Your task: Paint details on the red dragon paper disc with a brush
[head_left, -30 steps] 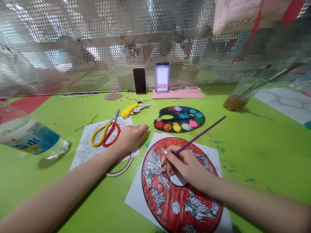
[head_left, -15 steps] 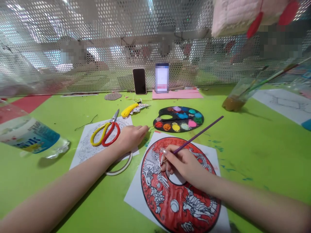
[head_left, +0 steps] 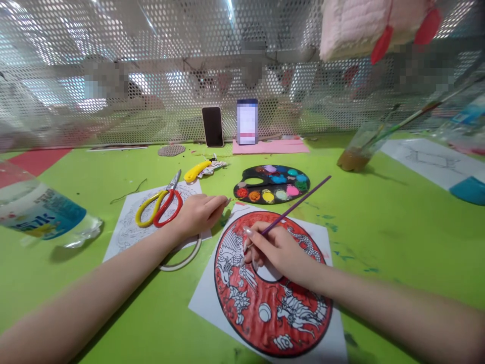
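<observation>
My right hand (head_left: pixel 271 250) pinches a purple-handled paintbrush (head_left: pixel 297 203), its handle slanting up to the right. The hand rests on a sheet with a printed ring design (head_left: pixel 250 336), painted red around white phoenix and dragon figures. Beneath my fingers, the brush tip is hard to make out near the phoenix's wing. My left hand (head_left: pixel 202 215) lies on the table with fingers bent together, close to the sheet's top corner and the black paint palette (head_left: pixel 275 183). Its palm side is hidden. Beside it, scissors (head_left: pixel 161 206) with yellow and red handles lie on another printed sheet (head_left: pixel 119 237).
A tape ring (head_left: pixel 185 262) lies partly under my left forearm. Left stands a tilted plastic bottle (head_left: pixel 49 215). Behind are a yellow cutter (head_left: pixel 197 171) and two phones (head_left: pixel 212 126) against a perforated screen (head_left: pixel 159 96). A cup of brown water (head_left: pixel 354 156) holds brushes at right.
The whole view has shifted slightly, so things appear a little farther left. My right hand still holds the paintbrush over nearly the same part of the design. The left hand stays in place.
</observation>
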